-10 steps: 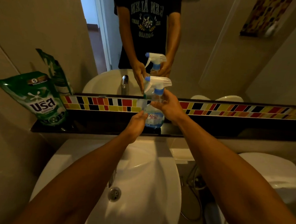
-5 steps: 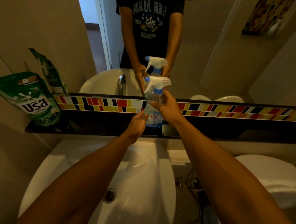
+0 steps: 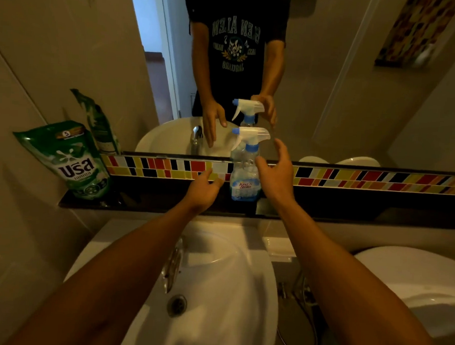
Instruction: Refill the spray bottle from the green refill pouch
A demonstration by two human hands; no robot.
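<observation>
A clear spray bottle with a white trigger head and blue collar stands upright on the black ledge below the mirror. My right hand hovers just right of the bottle, fingers spread, holding nothing. My left hand is a little left of the bottle's base, fingers apart, also holding nothing. The green refill pouch leans against the wall at the ledge's left end, well away from both hands.
A white washbasin with a chrome tap lies under my arms. A white toilet stands at the right, a hose beside it. A band of coloured tiles runs along the mirror's lower edge.
Both hands have let go of the spray bottle and drawn slightly apart from it. The bottle now stands by itself on the ledge.
</observation>
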